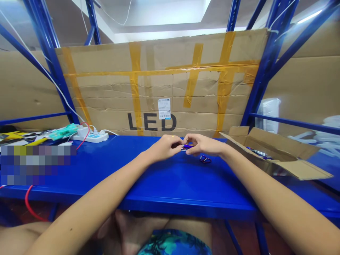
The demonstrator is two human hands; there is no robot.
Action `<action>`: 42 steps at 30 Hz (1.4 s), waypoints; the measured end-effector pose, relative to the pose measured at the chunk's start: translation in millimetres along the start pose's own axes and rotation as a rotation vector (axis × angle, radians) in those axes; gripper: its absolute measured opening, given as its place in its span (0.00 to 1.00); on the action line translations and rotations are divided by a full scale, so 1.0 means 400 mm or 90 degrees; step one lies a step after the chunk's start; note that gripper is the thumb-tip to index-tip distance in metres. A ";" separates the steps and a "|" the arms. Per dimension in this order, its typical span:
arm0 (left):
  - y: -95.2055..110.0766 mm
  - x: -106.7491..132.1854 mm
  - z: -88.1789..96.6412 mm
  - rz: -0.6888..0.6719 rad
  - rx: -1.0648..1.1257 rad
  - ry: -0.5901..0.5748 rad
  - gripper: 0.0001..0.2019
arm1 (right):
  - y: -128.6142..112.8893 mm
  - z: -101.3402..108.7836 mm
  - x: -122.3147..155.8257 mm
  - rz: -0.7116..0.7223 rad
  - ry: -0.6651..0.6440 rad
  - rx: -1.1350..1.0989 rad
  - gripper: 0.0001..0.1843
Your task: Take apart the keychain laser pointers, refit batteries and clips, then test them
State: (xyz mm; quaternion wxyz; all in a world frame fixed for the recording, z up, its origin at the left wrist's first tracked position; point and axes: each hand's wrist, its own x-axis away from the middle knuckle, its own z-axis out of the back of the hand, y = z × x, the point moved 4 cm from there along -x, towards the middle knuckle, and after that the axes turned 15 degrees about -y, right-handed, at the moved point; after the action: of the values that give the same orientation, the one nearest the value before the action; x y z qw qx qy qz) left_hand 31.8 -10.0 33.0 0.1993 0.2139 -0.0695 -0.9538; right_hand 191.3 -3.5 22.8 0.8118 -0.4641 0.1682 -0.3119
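My right hand (203, 144) pinches a small, slender purple-and-silver piece (188, 146) just above the blue tabletop (164, 182). Thumb and fingers of my left hand (166, 147) are closed at the silver end of the same piece, which they partly cover. The exact kind of this piece is too small to make out. Below my right hand, a small dark red carabiner (205, 159) lies on the tabletop, touched by neither hand.
An open cardboard box (273, 145) with shiny metal pieces stands at the right. On the left are a white power strip (92, 136), cables and a pile of assorted items (39, 138). A large cardboard sheet (114, 95) marked LED rises behind, between blue rack posts.
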 end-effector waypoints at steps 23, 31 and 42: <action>-0.035 0.002 0.007 0.094 0.149 0.053 0.04 | -0.022 -0.004 -0.025 0.080 0.092 0.197 0.18; -0.095 0.026 0.069 0.162 0.321 0.229 0.04 | -0.003 0.108 0.044 -0.276 0.322 0.499 0.21; -0.134 0.020 0.060 0.229 0.563 0.357 0.01 | 0.038 0.017 0.020 -0.577 0.050 0.655 0.23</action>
State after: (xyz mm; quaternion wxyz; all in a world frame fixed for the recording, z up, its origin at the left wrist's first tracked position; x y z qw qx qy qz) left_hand -4.1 36.7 40.1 0.2609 0.5078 -0.4430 -0.6912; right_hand 206.5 1.3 13.3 0.7116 -0.0323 -0.1832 -0.6775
